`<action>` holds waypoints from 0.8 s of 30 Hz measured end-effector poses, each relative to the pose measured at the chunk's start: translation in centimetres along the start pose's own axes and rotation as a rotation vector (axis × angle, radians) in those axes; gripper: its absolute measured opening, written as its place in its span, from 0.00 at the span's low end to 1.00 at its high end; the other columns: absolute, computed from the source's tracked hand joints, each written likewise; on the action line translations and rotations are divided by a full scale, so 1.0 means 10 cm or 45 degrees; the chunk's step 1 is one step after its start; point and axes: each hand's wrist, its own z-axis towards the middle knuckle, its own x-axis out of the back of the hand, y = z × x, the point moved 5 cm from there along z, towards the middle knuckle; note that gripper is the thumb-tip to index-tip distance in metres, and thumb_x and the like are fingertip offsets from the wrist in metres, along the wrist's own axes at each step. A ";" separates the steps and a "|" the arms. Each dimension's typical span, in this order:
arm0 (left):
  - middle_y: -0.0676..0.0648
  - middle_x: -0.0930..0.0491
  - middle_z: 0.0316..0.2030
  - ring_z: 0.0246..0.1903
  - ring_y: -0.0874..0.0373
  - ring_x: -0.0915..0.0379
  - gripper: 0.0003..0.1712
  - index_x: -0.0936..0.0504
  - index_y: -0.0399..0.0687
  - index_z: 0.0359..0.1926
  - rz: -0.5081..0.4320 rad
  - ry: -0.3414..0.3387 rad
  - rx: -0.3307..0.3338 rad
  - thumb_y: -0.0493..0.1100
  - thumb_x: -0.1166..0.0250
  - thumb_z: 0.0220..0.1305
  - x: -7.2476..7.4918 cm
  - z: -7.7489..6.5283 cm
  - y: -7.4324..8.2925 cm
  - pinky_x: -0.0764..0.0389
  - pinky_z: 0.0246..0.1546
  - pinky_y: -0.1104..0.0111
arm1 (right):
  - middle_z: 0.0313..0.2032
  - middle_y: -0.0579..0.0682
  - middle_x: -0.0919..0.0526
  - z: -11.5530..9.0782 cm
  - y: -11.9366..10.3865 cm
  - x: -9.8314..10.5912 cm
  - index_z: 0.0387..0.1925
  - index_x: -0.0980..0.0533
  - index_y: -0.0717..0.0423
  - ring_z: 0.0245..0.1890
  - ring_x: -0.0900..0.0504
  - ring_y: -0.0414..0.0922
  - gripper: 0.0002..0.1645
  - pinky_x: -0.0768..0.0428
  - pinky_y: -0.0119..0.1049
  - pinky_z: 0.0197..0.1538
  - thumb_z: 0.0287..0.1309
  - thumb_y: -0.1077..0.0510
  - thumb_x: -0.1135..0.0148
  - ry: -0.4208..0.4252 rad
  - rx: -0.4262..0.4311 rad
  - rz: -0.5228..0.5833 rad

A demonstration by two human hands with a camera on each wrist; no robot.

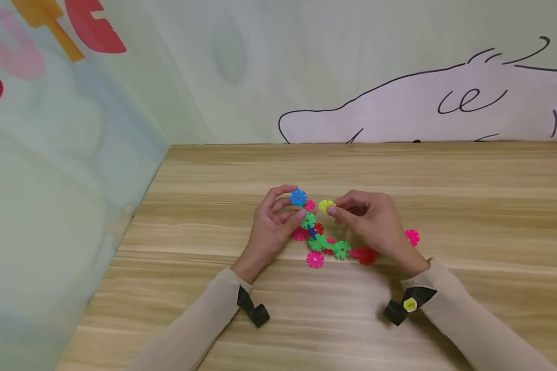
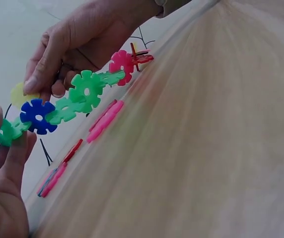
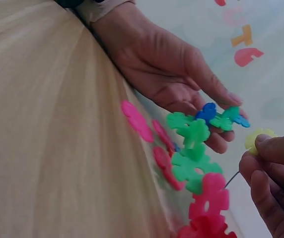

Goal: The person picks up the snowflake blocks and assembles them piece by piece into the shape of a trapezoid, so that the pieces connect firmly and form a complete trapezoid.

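My left hand [image 1: 270,229] pinches a chain of interlocking plastic snowflake discs [image 1: 341,250] near its far end, between thumb and fingers. A light blue disc [image 1: 298,197] tops that end. Green discs and a dark blue disc [image 2: 30,111] follow, and the chain runs on to pink and red discs [image 3: 209,229] at its other end. In the head view my right forearm and hand lie close above the red end [image 1: 366,256]. A yellow snowflake disc [image 1: 326,205] is pinched between the thumb and fingers of my right hand [image 1: 376,219], just right of the light blue disc and apart from it.
Loose discs lie on the wooden table [image 1: 204,206] around the chain, among them a pink disc [image 1: 315,259] in front and another pink disc [image 1: 412,237] beside my right wrist. A painted wall [image 1: 241,77] borders the table's back edge.
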 end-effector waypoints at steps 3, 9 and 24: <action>0.36 0.14 0.54 0.45 0.61 0.09 0.30 0.27 0.45 0.71 0.013 0.015 0.009 0.33 0.29 0.71 -0.01 0.00 0.00 0.10 0.51 0.69 | 0.33 0.52 0.07 0.02 0.00 -0.06 0.44 0.11 0.53 0.33 0.10 0.48 0.09 0.16 0.28 0.39 0.68 0.53 0.26 0.004 -0.007 0.029; 0.51 0.09 0.46 0.45 0.62 0.09 0.29 0.24 0.45 0.68 0.019 0.045 0.024 0.35 0.27 0.70 0.00 0.00 0.00 0.10 0.52 0.69 | 0.35 0.54 0.06 0.07 0.00 -0.17 0.41 0.11 0.56 0.33 0.12 0.45 0.09 0.16 0.28 0.40 0.67 0.54 0.25 0.110 0.011 0.110; 0.50 0.07 0.44 0.44 0.61 0.08 0.25 0.20 0.45 0.64 0.021 0.051 0.068 0.40 0.24 0.69 0.03 0.00 -0.02 0.10 0.51 0.68 | 0.34 0.54 0.06 0.07 0.00 -0.27 0.38 0.10 0.58 0.31 0.09 0.45 0.04 0.13 0.25 0.40 0.65 0.60 0.24 0.135 0.152 0.117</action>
